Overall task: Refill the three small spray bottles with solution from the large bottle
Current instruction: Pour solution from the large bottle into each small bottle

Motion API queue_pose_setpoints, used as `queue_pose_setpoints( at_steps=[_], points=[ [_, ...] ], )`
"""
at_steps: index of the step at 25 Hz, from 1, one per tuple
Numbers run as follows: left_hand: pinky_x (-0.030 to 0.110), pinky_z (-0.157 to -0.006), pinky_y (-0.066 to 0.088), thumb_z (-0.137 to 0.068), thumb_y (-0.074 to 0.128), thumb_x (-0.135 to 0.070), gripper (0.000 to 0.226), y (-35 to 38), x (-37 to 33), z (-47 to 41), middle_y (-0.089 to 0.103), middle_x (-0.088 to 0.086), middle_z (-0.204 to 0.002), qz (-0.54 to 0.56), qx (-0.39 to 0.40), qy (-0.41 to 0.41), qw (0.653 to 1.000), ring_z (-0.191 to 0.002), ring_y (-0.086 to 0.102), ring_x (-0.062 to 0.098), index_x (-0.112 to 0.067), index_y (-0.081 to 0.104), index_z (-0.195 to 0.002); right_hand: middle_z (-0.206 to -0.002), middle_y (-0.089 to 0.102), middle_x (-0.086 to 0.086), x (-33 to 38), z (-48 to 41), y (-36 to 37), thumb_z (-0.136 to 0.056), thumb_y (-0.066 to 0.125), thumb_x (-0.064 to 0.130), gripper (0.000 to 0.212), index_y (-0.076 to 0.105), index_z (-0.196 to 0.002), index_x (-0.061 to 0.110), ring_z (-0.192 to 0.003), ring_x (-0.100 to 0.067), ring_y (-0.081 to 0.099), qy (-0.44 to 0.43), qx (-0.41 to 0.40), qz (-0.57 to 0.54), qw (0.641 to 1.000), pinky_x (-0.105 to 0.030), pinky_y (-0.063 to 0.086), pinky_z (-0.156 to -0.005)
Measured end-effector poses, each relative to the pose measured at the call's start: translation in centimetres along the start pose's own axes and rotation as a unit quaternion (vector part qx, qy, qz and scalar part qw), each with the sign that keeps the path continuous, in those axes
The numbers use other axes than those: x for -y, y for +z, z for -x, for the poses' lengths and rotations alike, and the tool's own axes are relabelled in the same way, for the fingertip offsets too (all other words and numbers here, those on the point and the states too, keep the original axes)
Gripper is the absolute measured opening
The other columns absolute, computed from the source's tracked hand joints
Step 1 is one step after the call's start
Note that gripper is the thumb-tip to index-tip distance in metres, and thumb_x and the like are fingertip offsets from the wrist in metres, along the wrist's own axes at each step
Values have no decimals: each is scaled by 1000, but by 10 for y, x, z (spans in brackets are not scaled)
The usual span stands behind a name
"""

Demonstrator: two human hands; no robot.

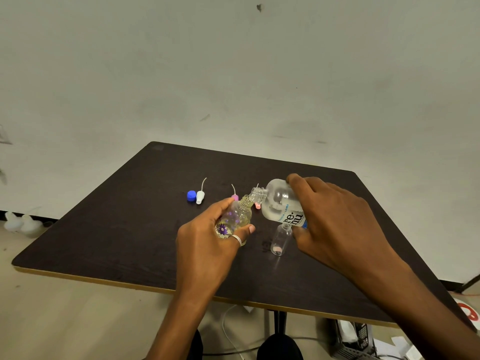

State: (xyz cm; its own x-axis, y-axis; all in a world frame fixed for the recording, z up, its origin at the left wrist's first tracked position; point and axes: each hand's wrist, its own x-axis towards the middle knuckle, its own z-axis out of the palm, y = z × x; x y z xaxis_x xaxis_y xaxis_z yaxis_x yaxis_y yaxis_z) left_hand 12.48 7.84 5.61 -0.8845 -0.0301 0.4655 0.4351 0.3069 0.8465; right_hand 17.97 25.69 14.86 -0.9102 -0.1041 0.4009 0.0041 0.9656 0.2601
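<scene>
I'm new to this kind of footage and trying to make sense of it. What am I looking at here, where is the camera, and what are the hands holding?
There is no machine here: a person works with two bare hands. The single picture comes from a camera worn on their head, looking forward and down, so the arms reach in from below.

The left hand holds a small clear bottle with a purple flower label, tilted. The right hand tips the large bottle, its open neck meeting the small bottle's mouth, as if pouring.

On the dark table stand an empty small bottle without a top, beside the right hand. Farther back lie a blue cap, a white spray top with its thin tube, a pink spray top, and another pinkish one mostly hidden behind the bottles.
</scene>
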Motion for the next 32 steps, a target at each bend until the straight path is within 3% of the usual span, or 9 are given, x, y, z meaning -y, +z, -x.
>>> queue_pose_setpoints(
  at_steps=[11, 17, 21, 26, 32],
  points=[
    [16, -87, 53, -68, 88, -34, 65, -1, 0, 0, 71, -12, -112, -1, 5, -4, 1000, -97, 68, 0, -24, 66, -129, -117, 64, -2, 1, -1, 0, -66, 79, 40, 81, 41, -135, 20, -90, -22, 65, -2, -2, 0, 1000, -30, 53, -67],
    [3, -81, 48, -69, 87, -35, 65, -1, -1, 0, 66, -19, -108, -2, 9, -3, 1000, -94, 66, -4, -25, 65, -130, -123, 61, 0, 1, -1, -2, -70, 76, 40, 81, 36, -138, 23, -97, -22, 63, -5, -3, -1, 1000, -30, 52, -72],
    [14, -87, 52, -69, 87, -35, 67, 0, 1, 1, 71, -7, -117, 0, 9, -2, 1000, -100, 68, 3, -23, 64, -131, -122, 62, 0, 2, -1, -3, -70, 76, 40, 80, 37, -138, 22, -96, -21, 63, -4, -3, -1, 1000, -29, 51, -72],
    [2, -82, 48, -69, 87, -34, 65, 0, 0, 0, 72, -9, -115, 0, 5, 1, 1000, -98, 68, 1, -23, 65, -130, -117, 64, -1, 1, -1, -3, -67, 79, 39, 79, 41, -135, 21, -92, -22, 65, -2, -3, 2, 1000, -29, 52, -69],
    [2, -83, 48, -69, 87, -33, 65, 0, 0, 1, 72, -10, -114, -1, 5, 3, 1000, -97, 68, 0, -23, 65, -130, -119, 63, 0, 2, -1, -2, -68, 78, 39, 80, 40, -137, 22, -93, -22, 64, -4, -5, 2, 1000, -29, 51, -69]
  ],
)
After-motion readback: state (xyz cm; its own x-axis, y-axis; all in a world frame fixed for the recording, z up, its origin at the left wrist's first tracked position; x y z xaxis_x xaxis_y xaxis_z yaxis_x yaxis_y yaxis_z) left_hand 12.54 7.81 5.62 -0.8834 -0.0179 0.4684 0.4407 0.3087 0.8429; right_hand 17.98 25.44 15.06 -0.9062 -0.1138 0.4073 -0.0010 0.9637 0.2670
